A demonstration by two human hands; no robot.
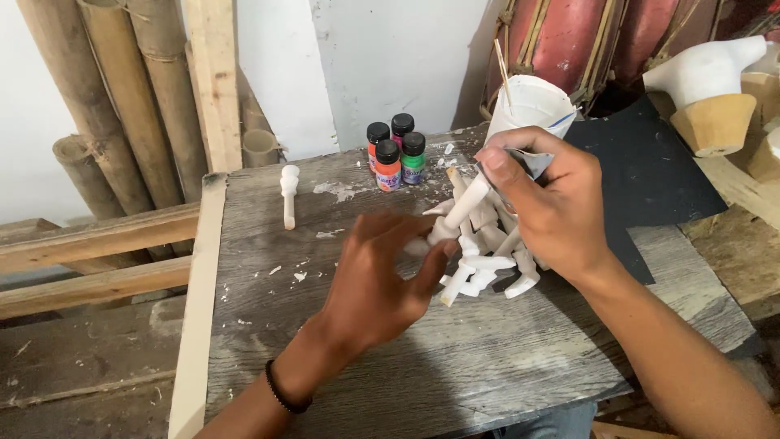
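Two hands: right hand (546, 203) fingers grip paper cup (528, 110); left hand (382, 276) open, hiding white pegs (487, 260).

One head camera looks steeply down, close over the wooden table (487, 358).

Soft even daylight, faint shadows on wood; sharp focus, slight blur at fingertips

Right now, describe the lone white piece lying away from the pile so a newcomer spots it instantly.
Start at the grey wooden tabletop and go to its far left part, near the pale plank edge. There lies a single white piece, a slim stick with a knobbed top. Unlike the white pieces heaped in the pile by the hands, it lies alone, left of the paint bottles.
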